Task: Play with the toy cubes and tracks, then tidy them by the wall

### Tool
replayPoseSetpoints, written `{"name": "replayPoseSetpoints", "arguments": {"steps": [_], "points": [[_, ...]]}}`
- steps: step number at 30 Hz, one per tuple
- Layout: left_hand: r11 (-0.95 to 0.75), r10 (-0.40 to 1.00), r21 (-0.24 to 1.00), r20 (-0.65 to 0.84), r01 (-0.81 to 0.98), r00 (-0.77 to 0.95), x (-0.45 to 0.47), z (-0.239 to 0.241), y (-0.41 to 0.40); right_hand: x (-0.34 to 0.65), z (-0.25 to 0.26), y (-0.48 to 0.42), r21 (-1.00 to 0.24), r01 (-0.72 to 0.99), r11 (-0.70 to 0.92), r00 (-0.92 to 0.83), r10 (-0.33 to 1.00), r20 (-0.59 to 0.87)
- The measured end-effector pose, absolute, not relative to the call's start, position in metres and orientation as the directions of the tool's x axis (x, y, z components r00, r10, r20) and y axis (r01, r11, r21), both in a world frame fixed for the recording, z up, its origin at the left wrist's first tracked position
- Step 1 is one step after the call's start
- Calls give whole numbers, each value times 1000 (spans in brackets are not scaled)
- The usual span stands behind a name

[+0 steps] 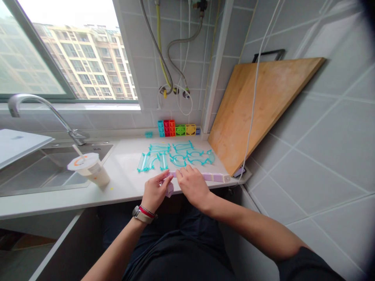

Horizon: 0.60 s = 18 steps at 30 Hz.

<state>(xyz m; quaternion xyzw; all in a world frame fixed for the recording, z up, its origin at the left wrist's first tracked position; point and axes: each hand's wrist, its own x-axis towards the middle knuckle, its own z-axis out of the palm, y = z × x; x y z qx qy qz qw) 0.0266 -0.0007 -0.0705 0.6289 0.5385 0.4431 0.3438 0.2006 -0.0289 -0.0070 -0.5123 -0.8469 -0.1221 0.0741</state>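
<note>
Grey tiles (pixel 336 152) line the walls around you, and a window (pixel 79 58) at the left looks out on a pale apartment building (pixel 88 62). Before you runs a white countertop (pixel 124 156), with a stainless-steel sink (pixel 58 185) and a curved chrome faucet (pixel 52 106) at its left. A lidded drink cup with a straw (pixel 98 174) stands on the counter beside the sink.

Both your hands are at the counter's front edge. Your left hand (pixel 156 191), with a watch on its wrist, has thumb and forefinger drawn together on a pale purple plastic block (pixel 169 190). Your right hand (pixel 192 185) lies with bent fingers over a long pale purple strip of joined segments (pixel 215 177); its fingertips are partly hidden, so you cannot tell how tightly they close. The strip lies along the front edge and reaches out to the right of that hand.

Just beyond your hands, clear turquoise plastic track pieces (pixel 163 160), straight and curved, are spread flat. Near the back wall stands a row of blue, red, green and yellow plastic blocks (pixel 180 130). Rightward, a large wooden board (pixel 258 105) leans against the tiles, a white cable (pixel 254 105) hanging in front of it.
</note>
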Motion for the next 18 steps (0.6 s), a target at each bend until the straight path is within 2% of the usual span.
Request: {"name": "replayPoseSetpoints", "arguments": {"steps": [8,11,14,18], "points": [[-56,993,951,86,303,-86,19,-91,14,193,-40,-12,154,845,511,-534,815,224],[-49,991,966,79,254,-110,15,-93,14,190,-42,-19,116,860,497,-510,824,248],[-57,987,974,89,220,-137,12,-84,7,195,-36,-30,-22,896,443,-426,875,231],[-92,982,985,114,148,-149,11,-62,-6,220,-27,-32,-381,846,373,-364,926,100]]}}
